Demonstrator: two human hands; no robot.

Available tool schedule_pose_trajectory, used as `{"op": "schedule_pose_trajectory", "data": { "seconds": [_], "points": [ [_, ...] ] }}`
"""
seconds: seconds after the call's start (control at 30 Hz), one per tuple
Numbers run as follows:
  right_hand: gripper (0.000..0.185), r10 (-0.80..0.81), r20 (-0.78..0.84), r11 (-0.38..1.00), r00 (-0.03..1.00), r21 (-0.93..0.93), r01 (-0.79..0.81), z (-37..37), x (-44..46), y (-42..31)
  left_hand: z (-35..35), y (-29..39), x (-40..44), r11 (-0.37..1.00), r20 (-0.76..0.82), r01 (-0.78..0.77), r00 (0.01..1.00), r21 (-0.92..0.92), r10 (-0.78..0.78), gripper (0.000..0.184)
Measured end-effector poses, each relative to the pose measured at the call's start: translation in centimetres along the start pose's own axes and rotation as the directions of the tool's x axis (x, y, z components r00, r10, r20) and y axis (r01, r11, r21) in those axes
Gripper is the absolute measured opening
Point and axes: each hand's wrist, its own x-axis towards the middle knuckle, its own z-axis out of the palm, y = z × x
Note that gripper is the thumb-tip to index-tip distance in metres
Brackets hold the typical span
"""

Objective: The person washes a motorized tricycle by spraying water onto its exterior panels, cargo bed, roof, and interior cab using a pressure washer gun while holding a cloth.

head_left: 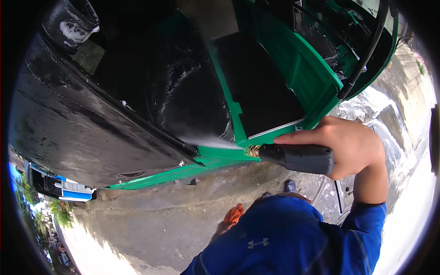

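Just ahead of the right hand (348,144), the brass nozzle (253,151) of a black spray gun (295,158) sits beside the green sill (222,153), its mist reaching toward the soapy black seat (195,107). The right hand is closed around the gun's body, one finger laid along the top, probably to steady its aim; gripping behind the nozzle leaves the outlet unobstructed. Beyond the grip lies the dark floor mat (256,87), inside the green frame.

Back from the gun, low beside the blue shirt (284,233), the left hand (223,227) is closed on a bunched orange cloth (234,214), seemingly held there to stay out of the spray; its exact finger positions cannot be told.
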Motion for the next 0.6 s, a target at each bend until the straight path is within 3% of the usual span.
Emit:
{"op": "schedule_pose_trajectory", "data": {
  "seconds": [0.1,0.2,0.23,0.33,0.37,0.47,0.5,0.53,0.6],
  "points": [
    [0.088,0.106,0.137,0.99,0.985,-0.109,-0.092,-0.4,-0.7,-3.1,-2.3,0.1,-0.2,1.0,0.006,0.002,1.0,0.028,-0.002,0.036],
    [0.086,0.234,-0.175,0.943,0.956,-0.197,-0.267,0.7,-0.2,-2.2,-3.8,1.8,0.1,0.999,0.014,-0.038,0.999,0.029,0.038,0.036],
    [0.08,0.171,-0.264,0.952,0.949,-0.206,-0.229,1.3,-0.4,-0.7,-4.3,2.6,0.2,0.998,0.017,-0.053,0.998,0.018,0.053,0.036],
    [0.073,0.139,-0.051,0.99,0.989,0.03,-0.137,1.0,-1.3,1.0,-4.7,4.7,0.2,0.994,0.027,-0.102,0.994,-0.029,0.103,0.035],
    [0.067,0.319,-0.056,0.947,0.946,0.069,-0.315,0.9,-1.2,0.3,-4.8,5.2,0.5,0.991,0.034,-0.113,0.993,-0.065,0.116,0.035],
    [0.066,0.382,-0.199,0.92,0.902,-0.014,-0.392,1.6,-2.2,1.2,-5.6,0.6,5.3,0.943,0.094,-0.114,0.984,-0.314,0.15,0.037],
    [0.068,0.253,-0.103,0.967,0.962,0.013,-0.253,1.7,-3.1,2.2,-5.8,0.7,5.3,0.949,0.119,-0.098,0.983,-0.298,0.139,0.039],
    [0.069,0.299,-0.007,0.945,0.954,0.142,-0.295,1.4,-3.8,1.8,-6.1,0.9,5.2,0.963,0.115,-0.081,0.987,-0.259,0.114,0.039],
    [0.068,0.384,-0.106,0.917,0.917,0.162,-0.365,1.5,-4.2,1.2,-6.1,1.4,4.8,0.98,0.096,-0.047,0.993,-0.193,0.067,0.04]
  ]
}}
